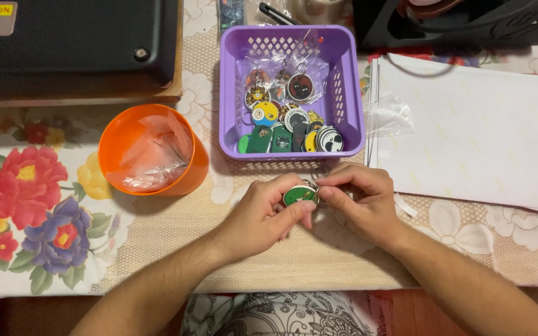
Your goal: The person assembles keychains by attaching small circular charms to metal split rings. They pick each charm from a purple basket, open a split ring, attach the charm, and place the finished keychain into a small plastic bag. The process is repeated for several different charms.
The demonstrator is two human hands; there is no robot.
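Note:
My left hand (263, 214) pinches a round green keychain charm (299, 196) between thumb and fingers, just in front of the purple basket (230, 93). My right hand (359, 199) meets it from the right, its fingertips closed on the small metal ring (320, 173) at the charm's top edge. Both hands hover over the beige lace tablecloth. The basket holds several round and tag-shaped charms, some in clear plastic bags.
An orange cup (114, 144) with crumpled clear wrappers stands left of the basket. White paper sheets (481, 130) and a clear bag (388, 115) lie to the right. A black machine (63, 43) sits at the back left, another dark device (462, 22) at the back right.

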